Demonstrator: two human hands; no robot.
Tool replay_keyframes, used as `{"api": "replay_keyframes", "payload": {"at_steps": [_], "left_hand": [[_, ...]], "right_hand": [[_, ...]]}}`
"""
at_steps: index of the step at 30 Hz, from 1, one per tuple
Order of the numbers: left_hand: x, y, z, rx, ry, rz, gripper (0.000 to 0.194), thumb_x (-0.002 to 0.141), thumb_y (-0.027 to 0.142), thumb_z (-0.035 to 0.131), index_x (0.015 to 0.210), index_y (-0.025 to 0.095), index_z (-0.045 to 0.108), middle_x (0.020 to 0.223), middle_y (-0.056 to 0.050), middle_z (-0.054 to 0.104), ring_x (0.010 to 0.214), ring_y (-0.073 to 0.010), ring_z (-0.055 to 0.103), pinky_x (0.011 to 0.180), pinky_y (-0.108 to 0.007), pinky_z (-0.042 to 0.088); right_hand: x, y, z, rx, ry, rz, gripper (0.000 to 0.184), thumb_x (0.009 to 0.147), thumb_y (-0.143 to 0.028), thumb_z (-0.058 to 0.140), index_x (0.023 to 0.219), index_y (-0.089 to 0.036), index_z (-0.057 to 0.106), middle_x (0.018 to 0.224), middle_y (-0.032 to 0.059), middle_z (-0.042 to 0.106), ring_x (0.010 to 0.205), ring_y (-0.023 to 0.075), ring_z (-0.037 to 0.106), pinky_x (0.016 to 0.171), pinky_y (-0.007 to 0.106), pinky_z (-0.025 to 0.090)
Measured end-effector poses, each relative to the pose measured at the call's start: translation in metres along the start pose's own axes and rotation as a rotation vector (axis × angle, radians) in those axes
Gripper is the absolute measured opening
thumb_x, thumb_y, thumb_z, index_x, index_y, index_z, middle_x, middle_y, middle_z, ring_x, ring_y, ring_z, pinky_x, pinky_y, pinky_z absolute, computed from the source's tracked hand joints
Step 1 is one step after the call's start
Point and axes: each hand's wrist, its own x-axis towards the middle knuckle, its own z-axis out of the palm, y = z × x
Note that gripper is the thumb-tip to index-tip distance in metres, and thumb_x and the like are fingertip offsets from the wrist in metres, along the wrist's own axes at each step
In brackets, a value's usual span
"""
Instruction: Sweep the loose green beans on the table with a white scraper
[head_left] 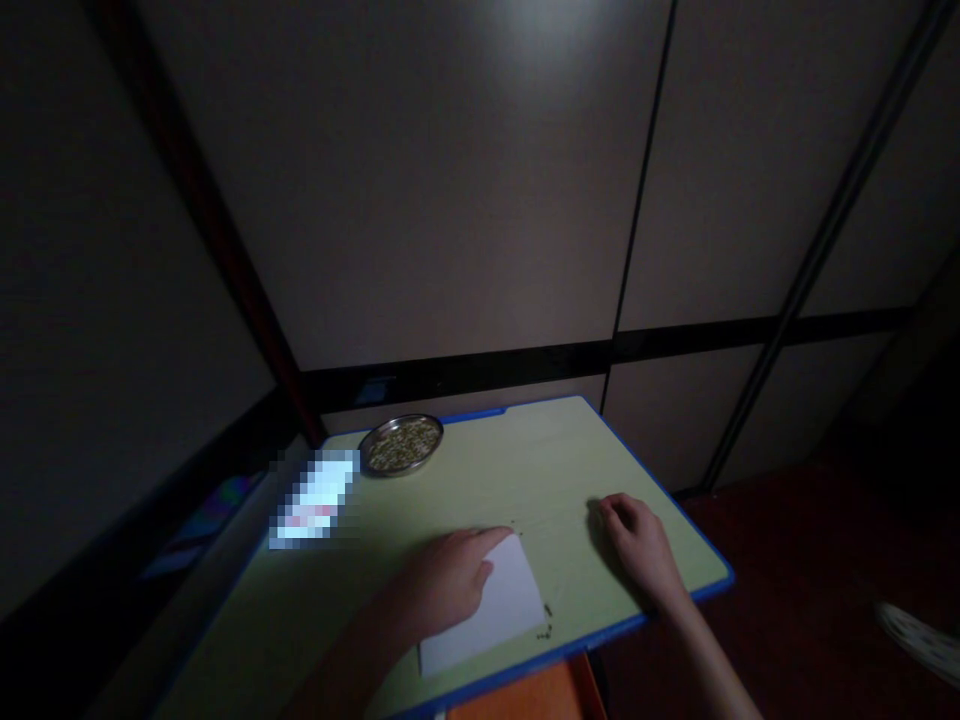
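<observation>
On the blue-edged table [517, 460], white paper [506, 605] is best pressed evenly by the open, extended-fingered left hand [450, 583]; the right hand [645, 545] is loosely curled, its contents indiscernible.

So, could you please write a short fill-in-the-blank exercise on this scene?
1. The left hand lies on paper whose colour is ____.
2. The table has a pale green top and a ____ border.
3. The metal dish is nearer to the ____ hand than to the other.
4. As the wearer sees it, a few small dark bits lie by the paper's near ____ corner.

Missing words: white; blue; left; right.
</observation>
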Motion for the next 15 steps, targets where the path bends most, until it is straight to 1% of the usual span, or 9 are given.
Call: {"api": "replay_keyframes", "payload": {"at_steps": [5, 10, 15], "left_hand": [[0.0036, 0.0018, -0.0001, 0.030, 0.035, -0.034, 0.055, 0.087, 0.022, 0.041, 0.141, 0.023, 0.053, 0.139, -0.004, 0.060, 0.125, -0.0201, 0.056, 0.109, -0.034, 0.039], [0.0030, 0.0029, 0.0008, 0.013, 0.024, -0.049, 0.055, 0.088, 0.023, 0.041, 0.141, 0.025, 0.053, 0.140, -0.003, 0.059, 0.126, -0.0196, 0.055, 0.109, -0.034, 0.038], [-0.0034, 0.0084, -0.0012, -0.007, 0.049, -0.041, 0.053, 0.089, 0.023, 0.041, 0.140, 0.028, 0.053, 0.138, -0.002, 0.060, 0.125, -0.0197, 0.056, 0.109, -0.035, 0.039]], "right_hand": [[0.0005, -0.0020, -0.0007, -0.001, 0.002, 0.000, 0.036, 0.088, -0.046, 0.048, 0.085, -0.019, 0.071, 0.088, 0.0097, 0.073, 0.086, 0.0244, 0.064, 0.078, 0.033, 0.046], [0.0004, -0.0023, -0.0005, 0.016, 0.010, -0.006, 0.037, 0.089, -0.047, 0.047, 0.086, -0.019, 0.071, 0.089, 0.0095, 0.073, 0.086, 0.0244, 0.064, 0.078, 0.032, 0.046], [0.0009, -0.0004, -0.0002, 0.024, 0.014, -0.004, 0.038, 0.088, -0.050, 0.049, 0.083, -0.020, 0.071, 0.089, 0.0100, 0.073, 0.086, 0.0251, 0.065, 0.078, 0.032, 0.047]]}}
